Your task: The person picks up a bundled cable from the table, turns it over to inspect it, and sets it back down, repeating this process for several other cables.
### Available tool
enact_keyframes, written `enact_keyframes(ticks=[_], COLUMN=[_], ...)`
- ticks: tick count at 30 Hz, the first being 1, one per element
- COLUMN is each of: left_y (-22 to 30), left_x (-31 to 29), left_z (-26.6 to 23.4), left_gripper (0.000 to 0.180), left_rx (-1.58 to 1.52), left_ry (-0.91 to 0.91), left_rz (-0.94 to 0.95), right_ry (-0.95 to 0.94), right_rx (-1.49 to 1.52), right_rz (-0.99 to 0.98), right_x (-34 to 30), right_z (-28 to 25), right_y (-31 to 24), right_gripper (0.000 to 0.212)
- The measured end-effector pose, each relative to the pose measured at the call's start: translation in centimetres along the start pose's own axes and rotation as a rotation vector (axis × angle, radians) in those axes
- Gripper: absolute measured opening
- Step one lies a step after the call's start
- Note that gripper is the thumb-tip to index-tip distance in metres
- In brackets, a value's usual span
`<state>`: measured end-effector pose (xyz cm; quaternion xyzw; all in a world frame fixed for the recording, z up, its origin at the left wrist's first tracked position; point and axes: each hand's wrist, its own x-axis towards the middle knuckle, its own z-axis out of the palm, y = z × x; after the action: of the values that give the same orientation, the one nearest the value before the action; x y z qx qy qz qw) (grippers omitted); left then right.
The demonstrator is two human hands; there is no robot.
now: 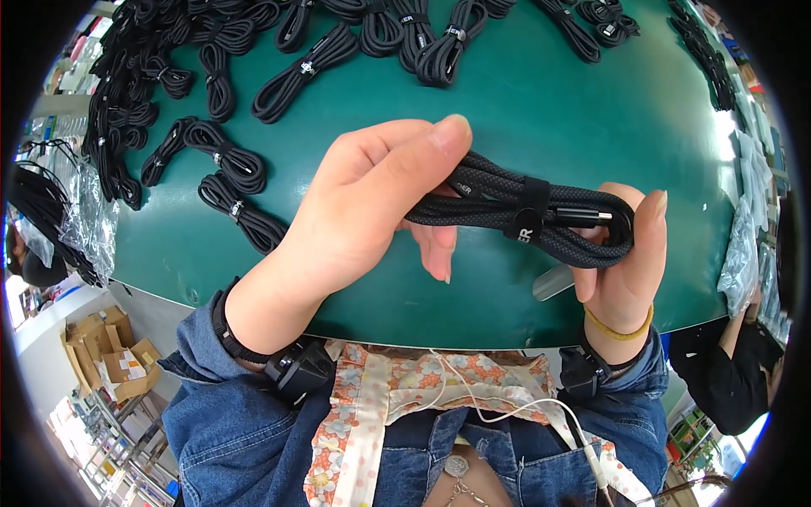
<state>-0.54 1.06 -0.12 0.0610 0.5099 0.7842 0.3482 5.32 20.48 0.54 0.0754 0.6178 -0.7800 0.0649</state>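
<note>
Between my two hands, above the green table [372, 308], is a coiled black braided cable [481, 182]. A black strap [531, 203] wraps round the middle of the coil, and a connector with a metal tip [583, 217] lies along its right part. My left hand [363, 186] grips the coil's left end, thumb on top and some fingers hanging below. My right hand [629, 279] closes round the right end, with the thumb up along its outer side. Part of a clear, greyish flat piece [553, 282] shows beside the right fingers; what it belongs to I cannot tell.
Several strapped black cable coils [304, 72] cover the table's far and left parts. Plastic bags [739, 262] hang at the right edge, near another person in black [726, 367]. Cardboard boxes [110, 351] stand at the lower left. A white cord [507, 412] runs across my apron.
</note>
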Motion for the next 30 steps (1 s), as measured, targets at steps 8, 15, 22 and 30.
enact_keyframes(ticks=[8, 15, 22, 30], left_y=[-0.5, -0.4, -0.6, 0.6], left_x=[0.3, 0.4, 0.4, 0.5], left_z=[0.0, -0.1, -0.1, -0.7], left_gripper=[0.039, 0.044, 0.046, 0.045], left_rx=[0.058, 0.118, 0.133, 0.309], left_ry=[-0.008, -0.017, -0.035, -0.023], left_rz=[-0.042, -0.132, -0.176, -0.129], right_ry=[0.004, -0.049, -0.3, -0.344], right_rx=[0.111, 0.411, 0.6, 0.404], right_rz=[0.138, 0.238, 0.284, 0.411], right_x=[0.2, 0.3, 0.6, 0.8], right_z=[0.0, 0.3, 0.1, -0.7], right_y=[-0.3, -0.3, 0.0, -1.2], right_gripper=[0.058, 0.061, 0.063, 0.048])
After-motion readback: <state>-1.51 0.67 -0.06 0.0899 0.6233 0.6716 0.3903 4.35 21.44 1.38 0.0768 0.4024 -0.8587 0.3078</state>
